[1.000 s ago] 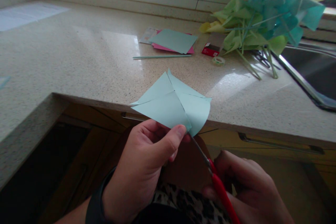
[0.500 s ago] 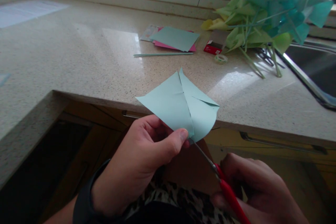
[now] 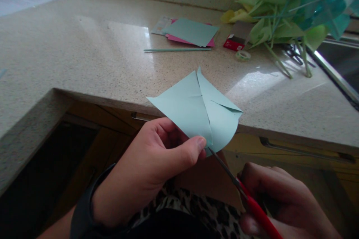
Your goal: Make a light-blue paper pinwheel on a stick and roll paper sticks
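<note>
The left hand (image 3: 151, 164) is pinching the pale blue paper square (image 3: 193, 110) by its near corner, holding it just above the tabletop (image 3: 92, 63) edge. Since a second ago the paper is turning a little and rising, and the red-handled scissors (image 3: 244, 198), gripped in the right hand (image 3: 283, 201), are pulling back from the corner slit, so that cut looks finished. On the speckled tabletop are lying coloured sheets (image 3: 190, 31), a straw (image 3: 176, 49), a red box (image 3: 237, 41), a tape roll (image 3: 242, 55) and paper pinwheels (image 3: 294, 7) beside a sink (image 3: 339, 67), under a tiled wall.
</note>
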The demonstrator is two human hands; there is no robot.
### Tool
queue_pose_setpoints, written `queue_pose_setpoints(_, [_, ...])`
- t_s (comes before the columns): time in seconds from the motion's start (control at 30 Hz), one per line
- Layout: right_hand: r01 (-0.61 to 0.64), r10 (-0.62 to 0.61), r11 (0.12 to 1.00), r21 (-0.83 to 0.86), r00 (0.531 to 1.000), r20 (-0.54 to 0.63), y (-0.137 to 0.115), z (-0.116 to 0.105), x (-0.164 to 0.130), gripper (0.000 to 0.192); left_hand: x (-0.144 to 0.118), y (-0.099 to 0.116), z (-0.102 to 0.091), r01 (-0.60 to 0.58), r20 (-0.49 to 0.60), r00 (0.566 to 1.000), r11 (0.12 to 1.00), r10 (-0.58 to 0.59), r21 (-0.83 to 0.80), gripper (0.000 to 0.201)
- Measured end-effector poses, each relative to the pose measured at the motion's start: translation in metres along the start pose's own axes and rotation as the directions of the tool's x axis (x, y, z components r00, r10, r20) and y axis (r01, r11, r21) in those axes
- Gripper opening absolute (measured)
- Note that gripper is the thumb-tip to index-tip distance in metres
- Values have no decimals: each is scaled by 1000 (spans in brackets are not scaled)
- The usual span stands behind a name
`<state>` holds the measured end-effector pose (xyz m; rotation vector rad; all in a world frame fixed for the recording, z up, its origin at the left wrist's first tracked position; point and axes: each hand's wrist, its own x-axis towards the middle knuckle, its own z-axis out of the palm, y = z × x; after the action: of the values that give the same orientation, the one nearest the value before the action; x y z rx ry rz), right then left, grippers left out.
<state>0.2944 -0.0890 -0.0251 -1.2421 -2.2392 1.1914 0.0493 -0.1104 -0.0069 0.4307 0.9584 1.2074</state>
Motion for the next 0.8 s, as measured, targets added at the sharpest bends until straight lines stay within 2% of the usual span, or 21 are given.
queue_pose_setpoints(0.23, [-13,13,1000,-1,1000,-5,0,1,1,53,1,-2,0,18,-19,1000,999,-17,48,3])
queue_pose_setpoints(0.4, [-3,3,1000,1,1000,5,-2,0,5,53,2,-4,-2,28,-48,999,997,-24,73,10])
queue_pose_setpoints(0.8, [-40,41,999,-19,999,25,3,-3,-1,53,1,2,-8,88,26,995,982,-94,169,10])
